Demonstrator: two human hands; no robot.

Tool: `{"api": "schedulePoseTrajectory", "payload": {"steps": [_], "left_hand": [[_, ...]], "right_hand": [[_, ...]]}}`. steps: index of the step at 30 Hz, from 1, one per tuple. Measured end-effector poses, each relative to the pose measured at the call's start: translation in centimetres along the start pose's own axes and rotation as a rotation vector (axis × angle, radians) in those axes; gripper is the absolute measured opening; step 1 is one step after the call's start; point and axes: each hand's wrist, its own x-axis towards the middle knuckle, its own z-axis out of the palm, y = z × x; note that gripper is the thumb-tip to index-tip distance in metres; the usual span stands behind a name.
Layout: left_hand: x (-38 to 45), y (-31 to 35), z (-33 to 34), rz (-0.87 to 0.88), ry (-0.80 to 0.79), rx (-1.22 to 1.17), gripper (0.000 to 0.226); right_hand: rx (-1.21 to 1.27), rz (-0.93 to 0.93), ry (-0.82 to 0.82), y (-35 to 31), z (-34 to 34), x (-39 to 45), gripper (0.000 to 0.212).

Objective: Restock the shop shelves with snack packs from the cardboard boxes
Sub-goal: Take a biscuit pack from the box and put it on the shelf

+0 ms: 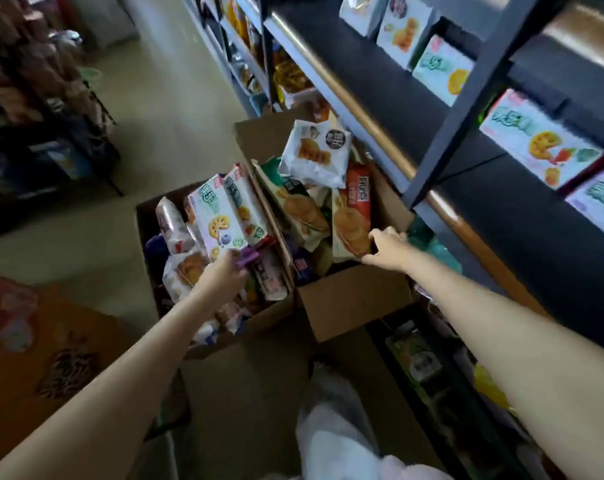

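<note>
Two open boxes sit on the floor at the foot of the dark shelves (466, 109), which rise to my right and already carry white and pink snack packs (539, 140). The left box (148, 233) is crammed with packs; the right box (356, 299) stands touching it, nearer the shelves, its near flap folded out toward me. A white pack (314, 154) lies on top of the right box's heap. An orange printed carton (44, 358) stands left of the left box. My left hand (224, 271) reaches into the left box, its grip closed on the purple lower edge of an upright white pack with a lotus-root picture (214, 220). My right hand (387, 249) reaches into the right box, thumb and fingers pinching the corner of an orange biscuit pack (350, 220) standing on end
</note>
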Motion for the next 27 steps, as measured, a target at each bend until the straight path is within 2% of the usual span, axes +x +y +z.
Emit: {"api": "schedulePoseTrajectory", "payload": {"steps": [4,8,15,19,24,27], "left_hand": [[6.4,4.7,0.5,0.154,-0.043,0.183,0.049],[10.7,7.2,1.5,0.218,-0.152,0.364,0.051],[14.2,5.7,2.5,0.088,-0.174,0.258,0.045],[14.0,6.2,1.9,0.163,-0.131,0.233,0.044],[12.0,8.5,0.9,0.333,-0.08,0.173,0.041],[9.9,9.0,1.3,0.28,-0.141,0.12,0.048]], "right_hand": [[0.232,0.118,0.054,-3.0,-0.1,6.8,0.1],[0.337,0.248,0.075,-5.0,1.6,13.7,0.116],[0.244,0.284,0.236,-4.8,3.6,14.9,0.101],[0.274,0.256,0.176,-4.0,1.4,14.0,0.108],[0.249,0.263,0.184,-2.9,-1.8,8.7,0.111],[0.353,0.326,0.181,-2.1,-2.4,3.9,0.111]]}}
